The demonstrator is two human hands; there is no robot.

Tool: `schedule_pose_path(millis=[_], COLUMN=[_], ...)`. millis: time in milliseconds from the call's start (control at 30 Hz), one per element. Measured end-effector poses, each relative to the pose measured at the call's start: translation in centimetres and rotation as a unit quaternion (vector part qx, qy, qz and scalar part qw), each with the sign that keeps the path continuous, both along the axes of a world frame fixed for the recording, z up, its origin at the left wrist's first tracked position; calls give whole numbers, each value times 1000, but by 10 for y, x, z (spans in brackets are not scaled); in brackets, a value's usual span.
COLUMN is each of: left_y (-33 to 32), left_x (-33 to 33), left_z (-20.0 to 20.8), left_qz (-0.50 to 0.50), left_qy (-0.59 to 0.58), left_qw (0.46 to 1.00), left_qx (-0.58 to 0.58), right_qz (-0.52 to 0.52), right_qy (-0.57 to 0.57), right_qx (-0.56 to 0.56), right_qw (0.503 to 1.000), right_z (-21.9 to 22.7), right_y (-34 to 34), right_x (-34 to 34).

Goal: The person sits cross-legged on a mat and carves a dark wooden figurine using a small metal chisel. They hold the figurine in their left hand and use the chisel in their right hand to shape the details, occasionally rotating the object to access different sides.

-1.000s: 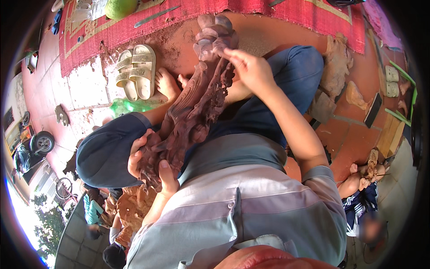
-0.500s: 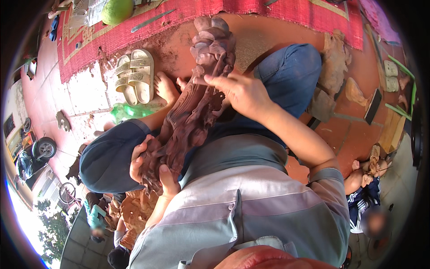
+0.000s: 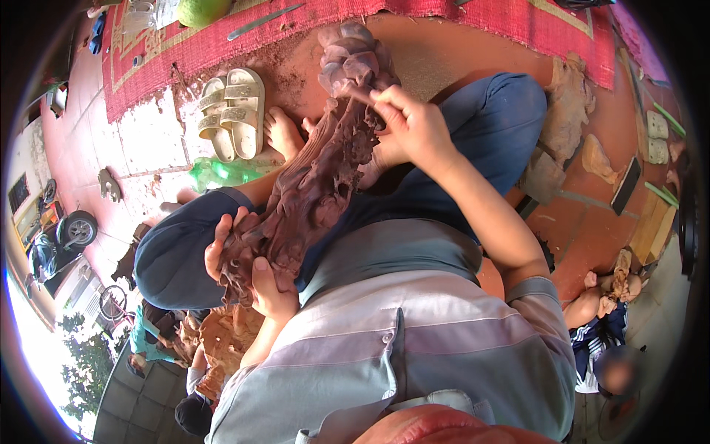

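A long dark reddish-brown wood carving (image 3: 314, 185) lies slantwise across my lap, its far end a cluster of rounded lumps. My left hand (image 3: 262, 285) is wrapped round the near end, thumb on top and fingers on the far side. Just below the lumps, my right hand (image 3: 418, 129) pinches a small brown strip (image 3: 360, 94) against the carving. Whether that strip is folded sandpaper or something else I cannot make out. Openwork with ragged holes runs along the carving's right side.
Beyond my bare feet lies a red mat (image 3: 414, 9) bearing a flat blade (image 3: 265, 22) and a green fruit (image 3: 203, 10). Sandals (image 3: 240, 115) and a green plastic bottle (image 3: 222, 174) are to the left. Rough wood pieces (image 3: 566, 111) lie right. Other people sit lower left and right.
The carving has turned slightly, showing more of its openwork side. My right hand has shifted a little up and right along it, and the left keeps its hold.
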State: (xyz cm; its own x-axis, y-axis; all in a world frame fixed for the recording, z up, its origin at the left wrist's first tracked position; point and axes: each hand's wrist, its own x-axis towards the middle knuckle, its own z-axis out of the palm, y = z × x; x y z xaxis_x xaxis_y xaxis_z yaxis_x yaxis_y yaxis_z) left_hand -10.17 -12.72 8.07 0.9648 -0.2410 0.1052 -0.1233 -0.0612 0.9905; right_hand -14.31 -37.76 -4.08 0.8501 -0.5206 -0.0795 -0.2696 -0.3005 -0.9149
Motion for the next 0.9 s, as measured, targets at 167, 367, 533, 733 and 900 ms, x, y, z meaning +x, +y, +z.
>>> schedule_pose_path(millis=[167,367,533,733,900], left_y=[-4,-11,-13,-3,-12], left_x=[3,5,4,3,2], left_z=[0,4,7,1,3], left_qz=[36,49,53,46,14], left_qy=[16,38,31,29,-8], left_qw=[999,998,998,998,999], left_qx=[-3,-10,-5,-8,-29], right_qz=[72,85,80,199,58], right_qy=[-89,-41,-56,-87,-60], right_qx=[-59,-36,-58,-75,-24], right_qw=[992,995,994,973,996], right_z=[30,28,11,54,3], right_y=[23,17,-2,19,-21], right_x=[-4,7,15,6,18])
